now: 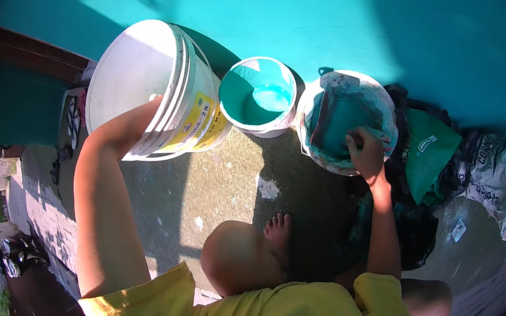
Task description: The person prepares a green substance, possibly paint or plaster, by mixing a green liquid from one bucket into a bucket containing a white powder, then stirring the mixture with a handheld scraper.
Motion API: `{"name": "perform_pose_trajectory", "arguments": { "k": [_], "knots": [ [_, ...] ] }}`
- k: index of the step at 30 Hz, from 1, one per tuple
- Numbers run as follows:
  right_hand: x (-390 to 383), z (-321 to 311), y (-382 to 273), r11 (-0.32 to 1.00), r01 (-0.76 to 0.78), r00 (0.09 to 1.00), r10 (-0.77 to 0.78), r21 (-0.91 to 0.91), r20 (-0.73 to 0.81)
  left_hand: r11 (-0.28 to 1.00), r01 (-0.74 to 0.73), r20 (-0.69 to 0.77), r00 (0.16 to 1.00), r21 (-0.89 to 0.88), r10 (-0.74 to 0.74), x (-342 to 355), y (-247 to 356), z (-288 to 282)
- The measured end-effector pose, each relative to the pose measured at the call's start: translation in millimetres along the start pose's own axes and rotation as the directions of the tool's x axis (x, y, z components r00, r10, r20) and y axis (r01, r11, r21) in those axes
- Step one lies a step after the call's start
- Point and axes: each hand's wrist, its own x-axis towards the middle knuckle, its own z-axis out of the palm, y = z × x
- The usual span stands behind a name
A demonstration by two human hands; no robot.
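Observation:
My left arm reaches to a large white plastic bucket [137, 59] that stands tilted on the left. Only part of my left hand [150, 109] shows, at the bucket's ribbed rim, and its fingers are hidden. On the right, my right hand [366, 150] is over the mouth of a paint-smeared bucket [381, 99]. Its fingers are curled together above the dark teal inside; what they hold, if anything, I cannot make out. Between the two buckets stands a smaller pail [248, 69] with turquoise paint on its inner walls, in part sunlit.
A turquoise wall [275, 11] rises behind the buckets. To the right lie black plastic, a green bag [427, 151] and a torn white sack [492, 174]. My bare foot [278, 230] is on the concrete floor [224, 173]. Sandals [72, 121] are at the far left.

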Motion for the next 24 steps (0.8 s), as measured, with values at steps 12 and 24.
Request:
{"name": "perform_pose_trajectory", "arguments": {
  "k": [12, 24],
  "knots": [
    [-2.9, -23.7, 4.3, 0.969, 0.015, 0.991, 0.017, 0.245, -0.130, 0.610, 0.199, 0.143, 0.980, -0.767, -0.140, -102.0, -43.1, -28.0],
    [31.3, 29.3, -46.2, 0.949, -0.188, 0.971, 0.217, 0.252, -0.095, 0.187, 0.100, -0.009, 0.862, -0.977, -0.506, -259.5, -9.4, -80.1]
  ]
}}
